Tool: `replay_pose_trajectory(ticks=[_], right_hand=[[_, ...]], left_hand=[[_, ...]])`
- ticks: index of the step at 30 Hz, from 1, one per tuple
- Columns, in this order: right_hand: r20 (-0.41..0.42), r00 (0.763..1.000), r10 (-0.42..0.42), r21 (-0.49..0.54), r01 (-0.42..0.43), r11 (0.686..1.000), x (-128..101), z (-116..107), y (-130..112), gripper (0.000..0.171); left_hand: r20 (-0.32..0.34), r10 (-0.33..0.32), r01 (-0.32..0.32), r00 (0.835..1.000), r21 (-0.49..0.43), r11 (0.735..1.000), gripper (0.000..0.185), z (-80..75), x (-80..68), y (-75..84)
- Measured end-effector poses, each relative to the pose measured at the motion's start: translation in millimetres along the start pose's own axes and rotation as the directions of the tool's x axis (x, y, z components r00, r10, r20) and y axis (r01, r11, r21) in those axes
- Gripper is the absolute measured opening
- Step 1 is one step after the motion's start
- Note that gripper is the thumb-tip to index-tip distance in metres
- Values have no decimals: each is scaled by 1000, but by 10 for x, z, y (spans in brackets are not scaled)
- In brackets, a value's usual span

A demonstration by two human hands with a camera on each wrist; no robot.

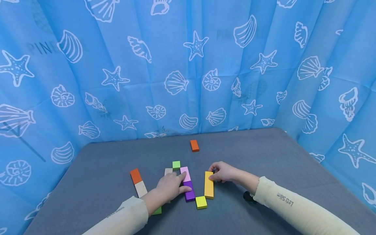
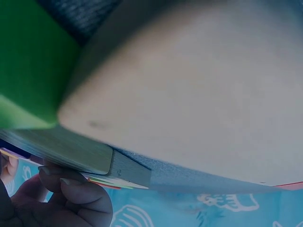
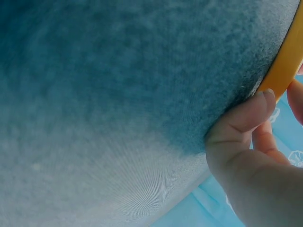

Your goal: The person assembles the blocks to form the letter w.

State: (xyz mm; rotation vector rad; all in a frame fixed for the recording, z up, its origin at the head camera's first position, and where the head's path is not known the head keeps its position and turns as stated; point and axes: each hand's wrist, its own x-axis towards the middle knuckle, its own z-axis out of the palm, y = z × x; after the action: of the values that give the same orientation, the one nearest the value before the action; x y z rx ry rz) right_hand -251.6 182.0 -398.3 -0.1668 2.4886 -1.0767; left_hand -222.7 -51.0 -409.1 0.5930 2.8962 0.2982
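Blocks are laid in a zigzag on the grey table. My right hand (image 1: 224,172) pinches the far end of a long orange-yellow block (image 1: 209,187); the right wrist view shows its thumb (image 3: 258,111) against one side of that block. Over the middle blocks lies my left hand (image 1: 169,187). Its index finger touches the pink block (image 1: 184,170), and its thumb is at the purple block (image 1: 190,195) just nearer. Below the orange-yellow block's near end sits a yellow block (image 1: 201,202). Part of a plain wooden block (image 1: 168,170) is hidden by the left hand.
A light-green block (image 1: 176,165) stands beyond the pink one. To the left, an orange-red block (image 1: 136,176), a pale block (image 1: 141,189) and a partly covered green block (image 1: 157,211) form a line. Another orange-red block (image 1: 194,146) lies far back. A black object (image 1: 249,196) is by the right sleeve.
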Motion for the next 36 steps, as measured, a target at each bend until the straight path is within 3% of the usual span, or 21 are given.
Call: replay_pose_trajectory(ticks=[9, 15, 20, 36], right_hand=[[18, 1000, 18, 49, -19, 999, 80, -73, 11, 24], [-57, 998, 38, 127, -31, 991, 375, -244, 9, 38], [-73, 997, 1, 152, 10, 988, 651, -380, 18, 53], [-32, 989, -144, -76, 141, 987, 1299, -469, -67, 75]], left_hand=[[2, -12, 12, 1000, -7, 1000, 69, 19, 8, -9], [7, -26, 27, 1000, -8, 1000, 69, 19, 13, -13], [9, -25, 25, 1000, 1, 1000, 70, 19, 20, -17], [10, -19, 19, 1000, 25, 1000, 71, 7, 23, -11]])
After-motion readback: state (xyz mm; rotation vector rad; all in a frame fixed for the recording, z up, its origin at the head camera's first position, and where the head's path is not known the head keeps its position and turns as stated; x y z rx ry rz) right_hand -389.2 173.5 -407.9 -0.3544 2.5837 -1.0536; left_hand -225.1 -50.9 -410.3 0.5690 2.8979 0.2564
